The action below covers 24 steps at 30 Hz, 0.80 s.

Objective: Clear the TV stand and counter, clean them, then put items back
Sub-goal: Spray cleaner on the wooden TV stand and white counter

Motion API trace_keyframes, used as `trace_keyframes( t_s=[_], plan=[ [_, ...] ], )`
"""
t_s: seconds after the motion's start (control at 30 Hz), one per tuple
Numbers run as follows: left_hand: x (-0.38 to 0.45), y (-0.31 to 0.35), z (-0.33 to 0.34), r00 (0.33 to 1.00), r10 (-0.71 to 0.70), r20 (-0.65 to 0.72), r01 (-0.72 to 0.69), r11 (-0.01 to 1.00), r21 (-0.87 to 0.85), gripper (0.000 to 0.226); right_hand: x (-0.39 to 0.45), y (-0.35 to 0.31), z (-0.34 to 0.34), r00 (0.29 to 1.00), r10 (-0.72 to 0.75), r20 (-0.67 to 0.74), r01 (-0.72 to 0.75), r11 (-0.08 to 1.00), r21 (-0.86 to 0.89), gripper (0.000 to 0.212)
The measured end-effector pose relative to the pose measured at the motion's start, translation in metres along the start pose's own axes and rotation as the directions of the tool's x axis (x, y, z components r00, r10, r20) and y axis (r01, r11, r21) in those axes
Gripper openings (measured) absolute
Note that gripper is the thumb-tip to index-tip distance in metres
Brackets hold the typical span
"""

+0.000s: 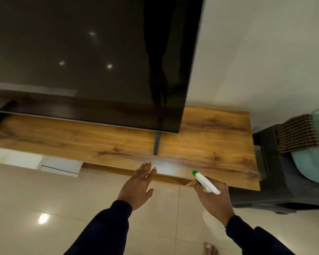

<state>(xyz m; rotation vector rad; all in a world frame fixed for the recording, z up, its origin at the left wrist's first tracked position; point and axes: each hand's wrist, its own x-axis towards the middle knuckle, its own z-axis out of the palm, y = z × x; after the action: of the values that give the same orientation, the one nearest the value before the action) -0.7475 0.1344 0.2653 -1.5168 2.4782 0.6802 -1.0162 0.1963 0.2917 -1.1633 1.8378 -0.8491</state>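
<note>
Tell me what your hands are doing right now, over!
Left hand open, fingers straight, at the wooden TV stand front edge. Right hand grips white spray bottle with green nozzle, aimed at stand. Black TV foot near the spray spot.

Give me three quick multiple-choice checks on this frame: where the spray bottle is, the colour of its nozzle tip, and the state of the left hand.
1. Where is the spray bottle?
A. In the right hand, at the TV stand's front edge
B. Standing on the dark stool
C. Lying on the floor tiles

2. What colour is the nozzle tip?
A. Red
B. Green
C. Blue

3. How is the left hand?
A. Gripping a cloth
B. Closed in a fist
C. Open, fingers straight, holding nothing

Answers: 1 A, the right hand's fingers wrap the white sprayer head; 2 B, the tip pointing at the stand is green; 3 C, its fingers reach flat toward the stand's edge.
</note>
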Motion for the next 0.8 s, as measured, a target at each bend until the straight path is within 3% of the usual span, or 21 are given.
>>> trace_keyframes(
  t_s=[0.17, 0.27, 0.33, 0.5, 0.63, 0.73, 0.8],
  plan=[
    [-0.044, -0.070, -0.019, 0.997, -0.048, -0.057, 0.051, 0.998, 0.047, 0.073, -0.008, -0.059, 0.070, 0.996, -0.060, 0.059, 0.061, 0.998, -0.002, 0.041],
    [-0.067, -0.112, -0.025, 0.995, -0.065, -0.078, 0.073, 0.992, 0.105, 0.076, -0.008, -0.085, 0.110, 0.988, 0.126, 0.089, -0.134, 0.986, 0.096, 0.044],
    [-0.080, -0.139, -0.027, 0.993, -0.070, -0.091, 0.082, 0.986, 0.142, 0.080, -0.009, -0.102, 0.134, 0.960, 0.245, 0.135, -0.263, 0.955, 0.136, 0.033],
    [-0.105, -0.192, -0.034, 0.987, -0.092, -0.135, 0.114, 0.980, 0.164, 0.080, -0.013, -0.129, 0.185, 0.955, 0.267, 0.132, -0.282, 0.953, 0.111, 0.039],
    [-0.122, -0.222, -0.046, 0.982, -0.118, -0.149, 0.135, 0.985, 0.108, 0.075, -0.008, -0.145, 0.220, 0.963, 0.177, 0.201, -0.186, 0.982, 0.025, 0.030],
    [-0.136, -0.251, -0.052, 0.972, -0.130, -0.196, 0.144, 0.988, 0.059, 0.074, -0.003, -0.163, 0.254, 0.949, 0.199, 0.245, -0.205, 0.979, -0.002, 0.022],
    [-0.144, -0.268, -0.056, 0.964, -0.147, -0.221, 0.164, 0.985, 0.061, 0.075, 0.001, -0.173, 0.273, 0.932, 0.285, 0.226, -0.282, 0.958, -0.045, 0.044]
  ],
)
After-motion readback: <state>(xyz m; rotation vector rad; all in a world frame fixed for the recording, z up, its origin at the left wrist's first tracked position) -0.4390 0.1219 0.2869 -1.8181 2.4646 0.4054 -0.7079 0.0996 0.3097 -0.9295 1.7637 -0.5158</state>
